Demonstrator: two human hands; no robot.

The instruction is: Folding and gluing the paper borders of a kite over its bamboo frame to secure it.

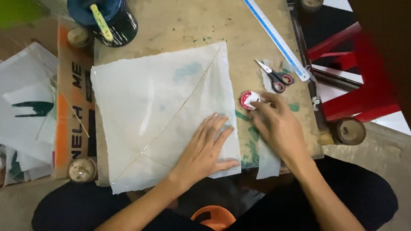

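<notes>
White paper sheet (158,111) lies flat on table (188,25), my left hand (205,149) spread open, pressing its lower right corner. My right hand (278,126) fingers touch small red-white cap (249,99), not clenched; scissors (276,77) nearby.

I'm looking at a small craft workshop: paint-stained wooden board (184,25), ruler (276,38), scissors (276,78), paint pot (107,19), paper stacks (25,111) off its left edge.
</notes>
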